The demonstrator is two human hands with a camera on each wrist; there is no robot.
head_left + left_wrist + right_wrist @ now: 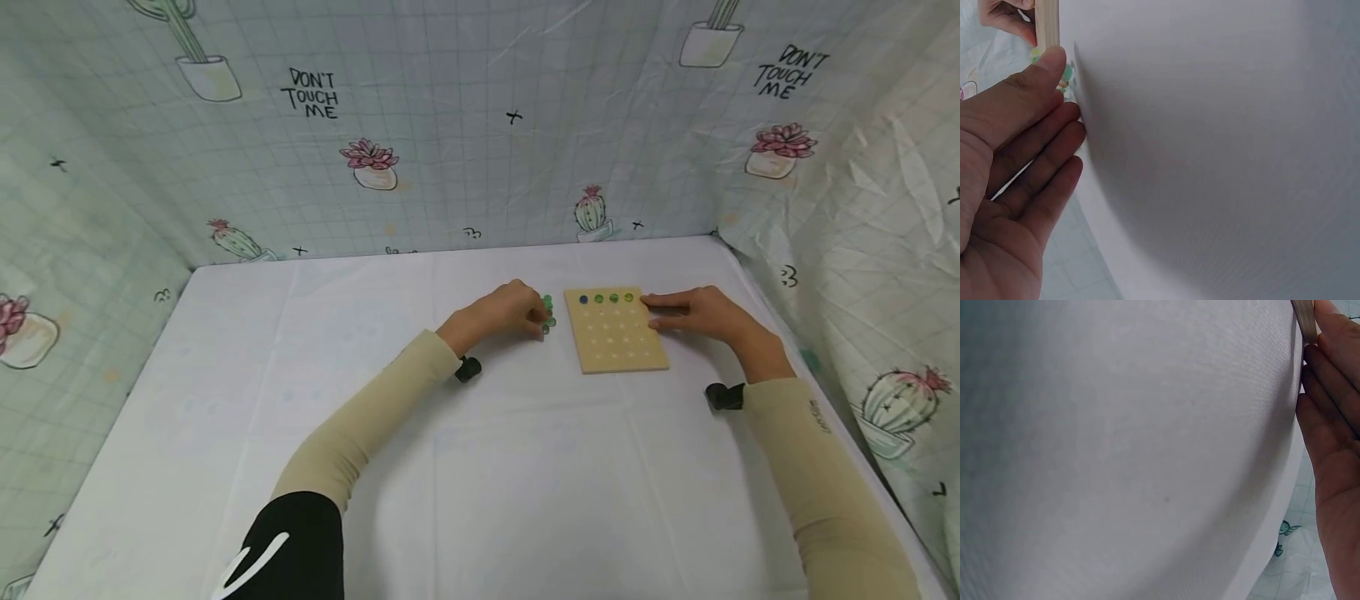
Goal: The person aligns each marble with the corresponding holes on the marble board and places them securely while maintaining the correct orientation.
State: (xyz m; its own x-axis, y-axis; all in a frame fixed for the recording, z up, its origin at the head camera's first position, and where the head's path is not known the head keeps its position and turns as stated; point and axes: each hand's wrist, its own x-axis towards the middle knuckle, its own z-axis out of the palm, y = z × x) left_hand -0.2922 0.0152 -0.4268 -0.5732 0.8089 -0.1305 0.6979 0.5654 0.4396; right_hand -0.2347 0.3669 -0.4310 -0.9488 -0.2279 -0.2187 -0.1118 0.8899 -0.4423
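A square wooden board (618, 343) with rows of small hollows lies flat on the table. Along its far row sit a blue marble (583, 299) and several green ones. To the board's left is a small cluster of green marbles (548, 302), partly hidden by my left hand (510, 310). That hand's thumb and fingertips are bent together at the cluster; whether a marble is between them cannot be seen. My right hand (697, 312) touches the board's right edge with straight fingers, near the far corner. In the right wrist view the board's edge (1305, 322) meets these fingertips.
A white cloth covers the table (480, 483). Behind it and at both sides hangs a curtain (450, 125) printed with cacti and a grid. A dark wrist camera (468, 369) is on the left wrist, another camera (723, 397) on the right.
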